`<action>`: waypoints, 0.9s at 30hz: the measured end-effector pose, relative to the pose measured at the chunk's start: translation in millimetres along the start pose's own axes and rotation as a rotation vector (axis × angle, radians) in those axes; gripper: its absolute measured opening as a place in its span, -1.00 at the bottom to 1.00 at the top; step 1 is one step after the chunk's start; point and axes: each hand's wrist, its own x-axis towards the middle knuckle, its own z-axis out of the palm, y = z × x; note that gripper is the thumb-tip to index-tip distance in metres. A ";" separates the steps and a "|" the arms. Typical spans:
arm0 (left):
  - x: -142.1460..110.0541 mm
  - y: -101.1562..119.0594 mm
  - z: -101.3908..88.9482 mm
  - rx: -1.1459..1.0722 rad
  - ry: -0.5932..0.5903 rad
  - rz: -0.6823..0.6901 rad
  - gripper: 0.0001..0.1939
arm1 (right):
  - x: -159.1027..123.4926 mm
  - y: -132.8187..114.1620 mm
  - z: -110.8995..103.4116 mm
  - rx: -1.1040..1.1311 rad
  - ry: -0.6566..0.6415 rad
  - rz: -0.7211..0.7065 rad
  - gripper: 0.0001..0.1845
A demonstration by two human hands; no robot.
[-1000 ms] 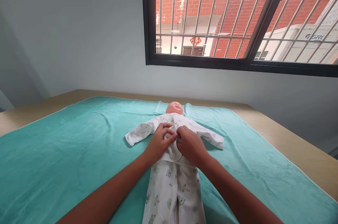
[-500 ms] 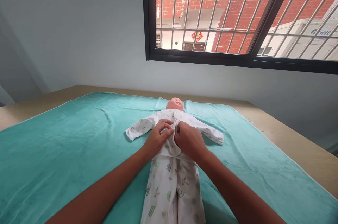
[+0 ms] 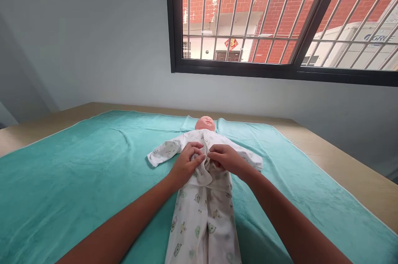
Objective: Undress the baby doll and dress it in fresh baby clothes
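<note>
A baby doll (image 3: 205,123) lies on its back on a teal towel (image 3: 77,181), head toward the window. It wears a white printed top (image 3: 169,150) with sleeves spread out and matching white trousers (image 3: 202,222). My left hand (image 3: 185,163) and my right hand (image 3: 226,158) meet over the doll's belly. Both pinch the front of the top where its two edges come together, fingers curled on the fabric.
The towel covers a wooden table (image 3: 342,160) that stands against a pale wall. A black-framed window (image 3: 280,19) with metal bars is above the far edge, with a brick building outside.
My right hand has shifted a little to the right and its wrist has turned flatter. The lower hem of the top now bulges out between my hands. The doll has not moved.
</note>
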 end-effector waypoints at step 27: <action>0.4 2.0 1.1 -0.021 0.028 -0.076 -0.84 | -5.5 0.0 -6.6 0.114 -0.142 -0.004 -0.75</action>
